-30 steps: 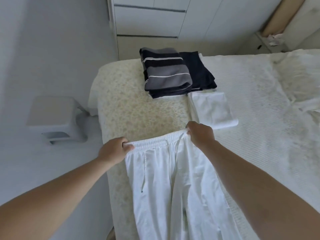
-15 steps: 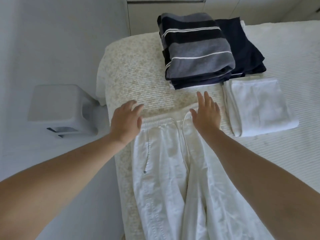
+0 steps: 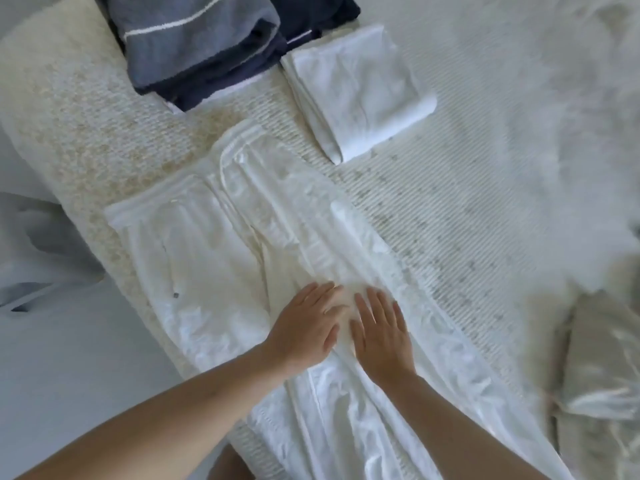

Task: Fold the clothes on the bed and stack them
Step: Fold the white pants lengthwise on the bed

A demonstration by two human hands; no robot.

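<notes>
White trousers (image 3: 214,258) lie spread lengthwise on the bed (image 3: 450,209), waistband toward the far end. My left hand (image 3: 304,323) and my right hand (image 3: 381,330) press flat on the cloth side by side near the crotch, fingers straight. Beyond the waistband sits a folded white garment (image 3: 360,88). A folded grey and navy striped garment (image 3: 194,43) lies on a dark navy stack (image 3: 311,15) at the top edge.
A rumpled white cover (image 3: 571,81) fills the bed's right side. A crumpled pale cloth (image 3: 602,375) lies at the lower right. The bed's left edge drops to the floor (image 3: 69,341), where a blurred pale stool (image 3: 31,244) stands.
My hands let go of the waistband, flattened, and slid down the trousers from the waist to the crotch. The view tilted down and to the right.
</notes>
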